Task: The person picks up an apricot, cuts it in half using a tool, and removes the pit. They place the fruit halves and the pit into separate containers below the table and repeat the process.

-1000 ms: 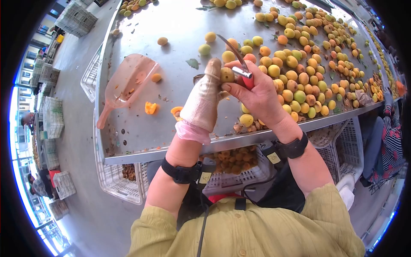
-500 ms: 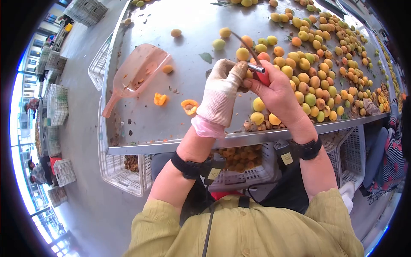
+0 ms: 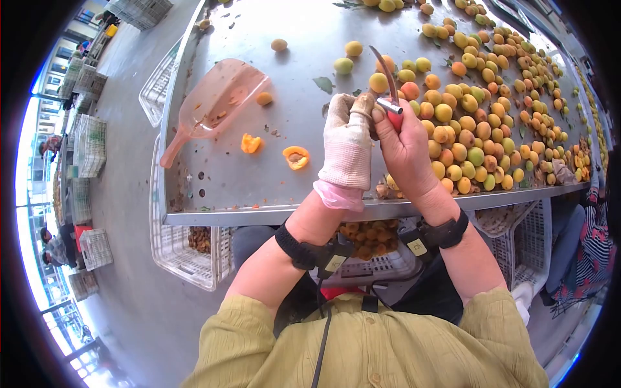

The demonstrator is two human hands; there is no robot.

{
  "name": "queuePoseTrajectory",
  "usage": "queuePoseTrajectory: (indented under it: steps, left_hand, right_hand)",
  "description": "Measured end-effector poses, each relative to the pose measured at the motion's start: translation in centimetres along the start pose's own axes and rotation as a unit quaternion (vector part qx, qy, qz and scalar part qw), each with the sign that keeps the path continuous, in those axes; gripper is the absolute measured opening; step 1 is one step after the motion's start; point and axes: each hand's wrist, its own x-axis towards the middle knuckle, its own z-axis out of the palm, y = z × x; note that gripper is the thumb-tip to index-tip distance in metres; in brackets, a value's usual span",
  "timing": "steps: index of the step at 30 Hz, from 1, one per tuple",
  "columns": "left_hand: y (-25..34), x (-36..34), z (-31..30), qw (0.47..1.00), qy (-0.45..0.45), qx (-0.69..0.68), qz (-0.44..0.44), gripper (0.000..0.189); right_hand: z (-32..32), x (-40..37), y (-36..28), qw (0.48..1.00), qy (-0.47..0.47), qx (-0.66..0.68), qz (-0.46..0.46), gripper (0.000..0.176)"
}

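Note:
My left hand (image 3: 347, 143), in a white knit glove with pink plastic at the wrist, is closed above the metal table (image 3: 239, 184). Whatever its fingers hold is hidden. Pressed close beside it, my bare right hand (image 3: 409, 145) grips a curved knife (image 3: 390, 81) by its red handle, with the blade pointing up and away. Left of the gloved hand lie an opened apricot half (image 3: 296, 158) showing its pit and another orange apricot piece (image 3: 251, 143). A big pile of whole apricots (image 3: 475, 139) spreads to the right of my hands.
A clear pink scoop (image 3: 223, 97) lies at the table's left. White crates (image 3: 187, 262) stand under the front edge, and one crate (image 3: 381, 265) before my lap contains apricots. More crates (image 3: 90, 145) and other people are at far left; a person's patterned clothing (image 3: 588, 239) shows at right.
The view has shifted, so the table's contents appear farther right. My right hand has drawn nearer to the gloved hand, and the knife blade stands more upright.

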Motion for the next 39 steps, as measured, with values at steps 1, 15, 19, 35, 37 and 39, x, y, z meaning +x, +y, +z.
queuePoseTrajectory:
  steps: [1,15,19,35,37,39]
  left_hand:
    - [0.0,0.0,0.0,1.000,0.001,-0.001,0.001,0.015]
    - [2.3,0.3,-0.3,0.980,-0.046,-0.168,-0.096,0.024]
    - [1.9,1.3,-1.5,0.947,-0.038,-0.256,-0.189,0.028]
    - [1.0,1.1,-1.4,0.921,-0.014,-0.297,-0.253,0.036]
    - [2.0,0.3,-0.7,0.947,0.015,-0.199,-0.250,0.038]
    - [2.2,0.0,-0.5,0.948,0.022,-0.185,-0.258,0.039]
  right_hand:
    - [0.0,0.0,-0.3,0.998,-0.013,0.029,0.061,0.022]
    - [-3.6,2.3,-0.8,0.863,-0.035,0.392,0.318,0.025]
    - [-4.0,2.2,-1.0,0.873,-0.060,0.363,0.319,0.030]
    - [-2.0,1.5,-0.6,0.997,-0.072,-0.001,0.031,0.036]
    - [-2.2,1.6,-1.0,0.995,-0.087,0.013,0.046,0.036]
    - [-2.5,1.7,-1.3,0.994,-0.066,-0.018,0.087,0.038]
